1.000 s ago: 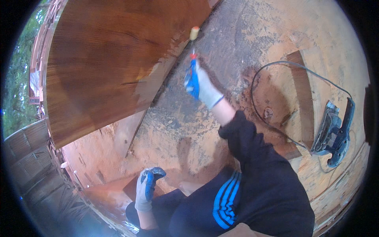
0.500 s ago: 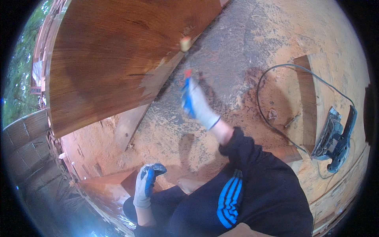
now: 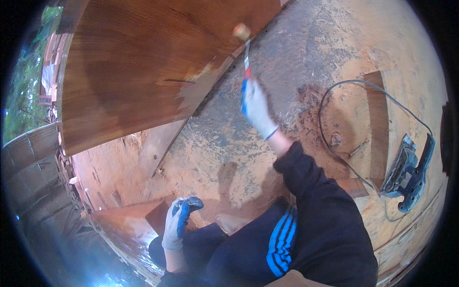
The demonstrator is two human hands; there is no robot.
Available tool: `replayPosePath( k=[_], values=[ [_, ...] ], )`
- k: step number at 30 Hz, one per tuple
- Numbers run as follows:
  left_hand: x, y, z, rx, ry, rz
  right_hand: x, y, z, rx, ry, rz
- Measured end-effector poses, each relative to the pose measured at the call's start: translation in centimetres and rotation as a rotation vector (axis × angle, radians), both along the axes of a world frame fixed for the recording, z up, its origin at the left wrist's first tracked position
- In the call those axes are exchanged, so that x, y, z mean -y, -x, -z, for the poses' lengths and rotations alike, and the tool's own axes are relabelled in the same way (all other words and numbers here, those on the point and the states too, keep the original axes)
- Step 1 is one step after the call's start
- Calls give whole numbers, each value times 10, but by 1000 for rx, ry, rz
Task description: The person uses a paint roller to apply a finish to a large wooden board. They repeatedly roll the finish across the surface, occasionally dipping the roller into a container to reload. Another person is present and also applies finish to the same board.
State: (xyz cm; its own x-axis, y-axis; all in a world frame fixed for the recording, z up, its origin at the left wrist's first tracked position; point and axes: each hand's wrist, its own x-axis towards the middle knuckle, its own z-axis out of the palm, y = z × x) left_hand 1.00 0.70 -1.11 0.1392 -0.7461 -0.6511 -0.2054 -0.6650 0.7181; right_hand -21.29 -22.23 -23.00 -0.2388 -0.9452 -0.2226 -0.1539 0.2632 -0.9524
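Observation:
My right hand [image 3: 258,105], in a white glove with blue coating, is closed round the red handle of a small paint roller [image 3: 242,32]. Its pale shank leads to a short, cream-coloured head with an orange end. That head is over the lower right edge of a large brown wooden panel [image 3: 129,76], where a glossy dark coat borders a paler, bare-looking strip. Near my left knee, my left hand [image 3: 176,224] is raised in a matching glove. Its fingers are bent and pressed together, with nothing visible in them.
A dark power sander [image 3: 409,174] lies at the right, its cable [image 3: 321,112] looping over the dusty floor. Beside it stretches a brown wooden strip [image 3: 377,119]. Another glossy board [image 3: 129,220] lies at lower left. Corrugated sheeting [image 3: 33,158] stands at the far left.
My right hand and the paint roller have moved up and to the right along the panel's edge. My left hand has stayed nearly in place. The view has shifted slightly.

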Motion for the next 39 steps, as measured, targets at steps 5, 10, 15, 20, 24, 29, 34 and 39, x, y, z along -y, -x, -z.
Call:
replayPosePath(
  k=[5,10,15,20,24,29,34,39],
  values=[
    [-1,1,4,-27,-6,22,29,11,0,228,49,86],
    [2,2,6,-72,32,-12,-88,-55,22,96,-133,-303],
    [-4,-2,2,-12,22,-19,-76,-42,20,123,-262,-305],
    [-9,0,-2,52,-46,9,-20,-24,2,272,-167,-60],
    [-4,4,-10,202,-169,23,-76,-78,-1,144,-59,-120],
    [-2,6,-12,31,-11,35,-116,-82,-3,-241,163,-237],
    [-9,1,-14,-98,61,0,-60,-35,-12,-349,285,-371],
    [-15,1,-23,-133,41,-37,-47,-17,-20,-559,110,-518]
  ],
)
